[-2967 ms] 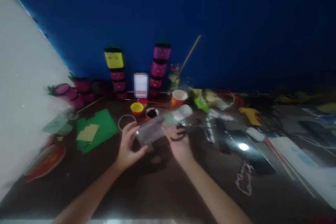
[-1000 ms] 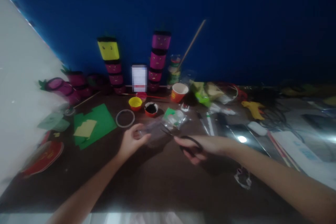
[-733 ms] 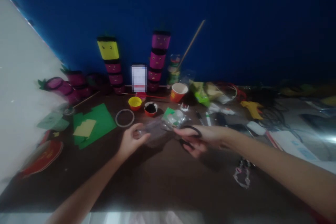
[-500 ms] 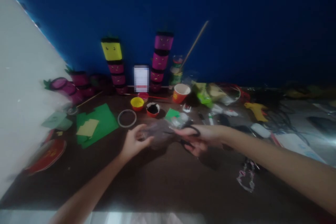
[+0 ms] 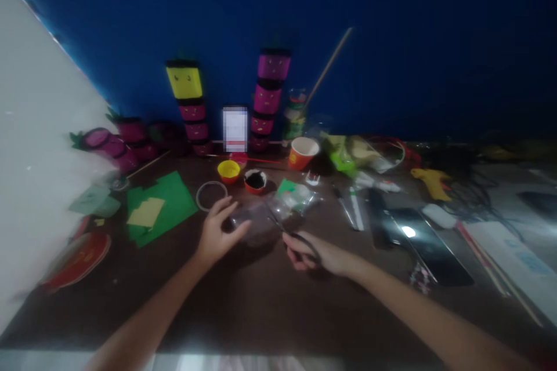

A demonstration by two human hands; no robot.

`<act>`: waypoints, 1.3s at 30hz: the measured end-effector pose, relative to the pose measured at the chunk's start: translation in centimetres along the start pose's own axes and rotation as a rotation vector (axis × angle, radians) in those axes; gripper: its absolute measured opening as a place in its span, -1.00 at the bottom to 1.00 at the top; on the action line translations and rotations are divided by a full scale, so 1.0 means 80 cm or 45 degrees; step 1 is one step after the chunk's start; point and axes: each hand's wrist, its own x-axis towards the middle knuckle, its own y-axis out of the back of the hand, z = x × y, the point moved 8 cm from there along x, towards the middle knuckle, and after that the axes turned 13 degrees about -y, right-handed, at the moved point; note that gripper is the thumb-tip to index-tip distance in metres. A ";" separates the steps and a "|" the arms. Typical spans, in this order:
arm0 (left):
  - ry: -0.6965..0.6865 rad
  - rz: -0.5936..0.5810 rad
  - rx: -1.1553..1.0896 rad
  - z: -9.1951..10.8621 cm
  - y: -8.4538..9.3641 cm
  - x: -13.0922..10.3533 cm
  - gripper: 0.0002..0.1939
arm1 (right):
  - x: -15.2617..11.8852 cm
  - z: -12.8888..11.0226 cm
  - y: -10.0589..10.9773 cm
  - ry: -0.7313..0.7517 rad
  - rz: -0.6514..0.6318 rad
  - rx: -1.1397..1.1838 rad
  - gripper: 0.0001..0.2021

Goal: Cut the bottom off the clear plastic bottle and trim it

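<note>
Fingers of my left hand [image 5: 219,233] curve round the left end of a clear plastic piece [image 5: 256,221], thumb and fingers on its edge. Black-handled scissors [image 5: 307,245] are in my right hand [image 5: 315,255], their blades pointing up and left over the right part of the plastic. Whether the blades touch the plastic is too blurred to tell. Just behind the plastic lie a clear crumpled piece [image 5: 307,200] and a small green paper [image 5: 286,186]. A clear ring [image 5: 211,195] rests beyond my left hand.
Green sheets [image 5: 167,208] lie left, near a red round lid [image 5: 82,261]. Yellow [image 5: 228,171] and black [image 5: 255,181] paint cups and an orange cup [image 5: 303,153] stand behind. Purple stacked figures [image 5: 266,98] line the wall. A dark phone [image 5: 430,246] and yellow glue gun [image 5: 431,184] are right.
My right hand has moved down and left with the scissors, its forearm lower, uncovering the phone and pens. The clear plastic has shifted slightly left; my left hand is almost unmoved.
</note>
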 end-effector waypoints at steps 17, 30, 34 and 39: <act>-0.609 -0.358 0.260 0.049 -0.026 -0.016 -0.40 | 0.000 0.010 -0.026 0.072 0.087 0.211 -0.41; -0.649 -0.353 0.287 0.050 -0.027 -0.012 -0.40 | -0.010 -0.034 -0.015 0.018 0.110 -0.079 -0.43; -0.743 -0.294 0.383 0.060 -0.029 -0.019 -0.41 | -0.006 -0.031 -0.015 0.015 0.115 -0.106 -0.43; -0.838 -0.316 0.472 0.071 -0.034 -0.023 -0.43 | -0.001 -0.027 -0.017 0.063 0.159 -0.129 -0.46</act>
